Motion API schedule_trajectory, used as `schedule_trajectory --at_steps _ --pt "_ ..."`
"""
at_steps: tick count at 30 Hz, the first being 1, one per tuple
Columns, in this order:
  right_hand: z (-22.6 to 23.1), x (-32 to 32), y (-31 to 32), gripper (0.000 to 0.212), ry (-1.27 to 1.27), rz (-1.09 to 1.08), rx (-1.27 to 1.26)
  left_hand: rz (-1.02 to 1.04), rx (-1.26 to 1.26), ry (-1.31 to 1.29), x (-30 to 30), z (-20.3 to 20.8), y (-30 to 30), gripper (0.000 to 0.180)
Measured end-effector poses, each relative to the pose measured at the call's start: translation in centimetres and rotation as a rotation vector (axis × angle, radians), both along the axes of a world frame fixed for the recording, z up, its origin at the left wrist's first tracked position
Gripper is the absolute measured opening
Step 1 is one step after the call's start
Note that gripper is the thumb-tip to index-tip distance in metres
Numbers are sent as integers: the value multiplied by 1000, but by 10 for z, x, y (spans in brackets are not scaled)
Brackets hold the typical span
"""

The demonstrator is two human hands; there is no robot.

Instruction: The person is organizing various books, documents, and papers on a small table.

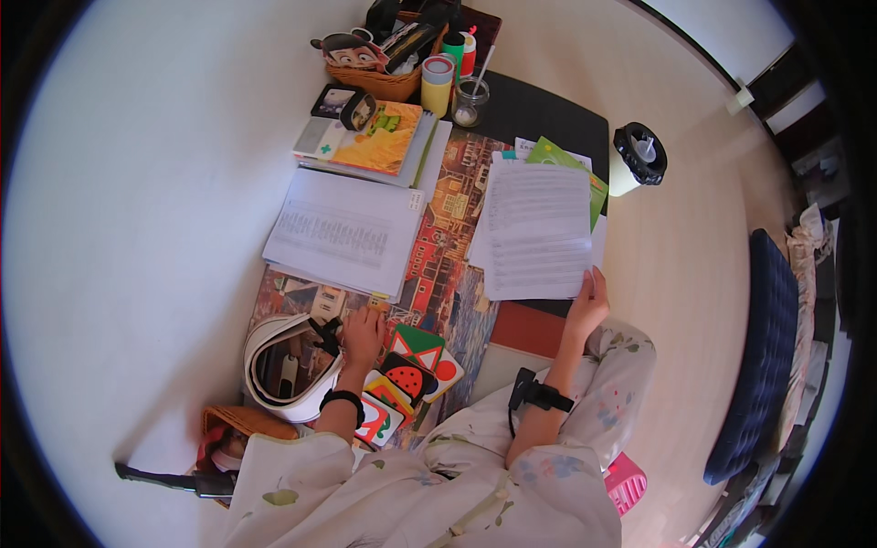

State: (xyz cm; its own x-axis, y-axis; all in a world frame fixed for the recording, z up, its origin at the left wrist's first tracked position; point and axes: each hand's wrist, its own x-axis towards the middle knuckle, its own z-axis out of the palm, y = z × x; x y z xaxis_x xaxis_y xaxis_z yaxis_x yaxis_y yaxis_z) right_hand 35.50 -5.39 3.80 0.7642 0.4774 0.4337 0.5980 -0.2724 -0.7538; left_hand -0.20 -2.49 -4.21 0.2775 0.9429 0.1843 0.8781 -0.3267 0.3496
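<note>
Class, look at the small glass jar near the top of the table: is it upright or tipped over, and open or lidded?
Upright and open. The glass jar stands on its base with its round mouth facing up, no lid, and a thin stick leaning out.

A small white label [416,199] sits on the corner of the left paper stack [343,233]. A white box with a green cross [317,139] lies beside the colourful book [384,137].
</note>
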Motion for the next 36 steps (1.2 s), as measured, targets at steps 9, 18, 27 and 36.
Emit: schedule_trajectory --at_steps 9,18,27,36 --pt "12 0 0 17 400 122 29 -4 13 11 -2 -1 -1 9" --pt "-75 28 -18 23 167 60 -311 -8 33 13 -2 0 0 10" --pt "-91 29 -20 41 656 88 -186 4 22 33 -1 0 0 10" --pt "-83 25 -23 30 746 166 -378 3 12 24 -2 0 -1 10"
